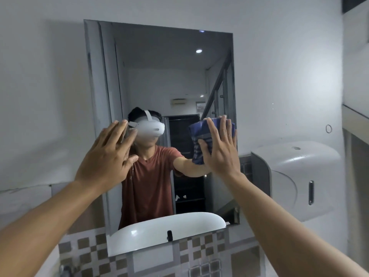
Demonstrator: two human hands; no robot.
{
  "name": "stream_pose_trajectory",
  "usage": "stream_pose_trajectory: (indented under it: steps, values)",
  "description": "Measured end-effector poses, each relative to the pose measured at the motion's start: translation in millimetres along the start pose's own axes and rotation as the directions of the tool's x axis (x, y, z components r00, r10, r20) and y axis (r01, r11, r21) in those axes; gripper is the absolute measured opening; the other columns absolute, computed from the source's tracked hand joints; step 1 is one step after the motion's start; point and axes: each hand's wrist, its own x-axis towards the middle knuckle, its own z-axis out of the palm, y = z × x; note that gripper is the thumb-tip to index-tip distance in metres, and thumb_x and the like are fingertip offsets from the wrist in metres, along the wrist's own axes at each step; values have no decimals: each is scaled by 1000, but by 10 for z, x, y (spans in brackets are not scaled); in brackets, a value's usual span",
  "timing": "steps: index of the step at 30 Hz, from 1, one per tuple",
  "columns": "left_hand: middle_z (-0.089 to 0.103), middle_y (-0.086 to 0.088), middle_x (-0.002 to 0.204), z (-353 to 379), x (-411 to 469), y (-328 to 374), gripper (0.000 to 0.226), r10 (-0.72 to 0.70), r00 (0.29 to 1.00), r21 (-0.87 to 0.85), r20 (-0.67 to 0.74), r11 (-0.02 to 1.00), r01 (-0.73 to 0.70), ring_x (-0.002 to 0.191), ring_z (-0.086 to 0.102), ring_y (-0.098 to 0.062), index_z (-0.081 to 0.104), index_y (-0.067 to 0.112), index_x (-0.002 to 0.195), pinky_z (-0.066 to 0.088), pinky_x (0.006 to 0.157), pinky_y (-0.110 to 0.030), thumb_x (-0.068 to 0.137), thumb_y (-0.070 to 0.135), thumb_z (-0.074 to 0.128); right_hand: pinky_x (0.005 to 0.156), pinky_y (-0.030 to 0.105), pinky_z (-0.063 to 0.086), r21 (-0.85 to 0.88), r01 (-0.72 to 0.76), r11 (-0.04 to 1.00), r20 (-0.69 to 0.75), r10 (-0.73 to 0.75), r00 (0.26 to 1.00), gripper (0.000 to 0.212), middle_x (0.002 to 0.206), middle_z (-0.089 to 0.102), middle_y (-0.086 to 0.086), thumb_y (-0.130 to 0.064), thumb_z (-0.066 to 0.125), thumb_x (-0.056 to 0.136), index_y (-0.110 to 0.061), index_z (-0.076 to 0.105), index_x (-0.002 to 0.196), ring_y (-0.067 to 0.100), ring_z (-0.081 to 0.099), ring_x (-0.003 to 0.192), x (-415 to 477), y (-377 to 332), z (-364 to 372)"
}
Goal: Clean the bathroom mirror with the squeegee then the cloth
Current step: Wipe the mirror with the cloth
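The rectangular bathroom mirror (159, 80) hangs on the grey wall in front of me. My right hand (219, 148) presses a folded blue checked cloth (199, 134) flat against the glass near the mirror's right edge, fingers spread over it. My left hand (108, 154) is raised at the mirror's left side, palm toward the glass, fingers apart, holding nothing. Whether it touches the glass I cannot tell. No squeegee is in view.
A white paper dispenser (295, 176) is mounted on the wall right of the mirror. Brown-and-white checked tiles (89, 252) run below the mirror. A white basin shows only as a reflection (169, 230). A ledge (355, 114) juts out at far right.
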Motion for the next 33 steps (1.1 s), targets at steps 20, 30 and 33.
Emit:
stream_pose_trajectory:
  steps: [20,30,33]
  values:
    - [29,-23,157,-179,248,-227,84,21,1000,-9,-18,1000,-21,145,26,-41,38,13,153,33,116,-55,82,40,75,77,50,63,172,-287,942,92,275,957,68,170,-11,2,-49,38,101,-37,6,161,32,5,157,-1128,63,212]
    - [35,-19,156,-208,282,-257,70,36,999,7,-31,999,-35,144,30,-36,43,16,150,34,116,-51,89,43,65,123,64,3,57,-228,972,25,227,974,61,166,6,28,-39,26,106,-28,6,162,37,-5,156,-1014,-575,429]
    - [42,-18,151,-285,329,-339,62,55,996,-3,-74,998,-55,140,36,-35,50,16,146,38,114,-48,91,38,66,122,66,5,57,-209,976,13,209,978,58,165,8,30,-35,30,105,-23,20,161,40,-2,156,-927,-792,469]
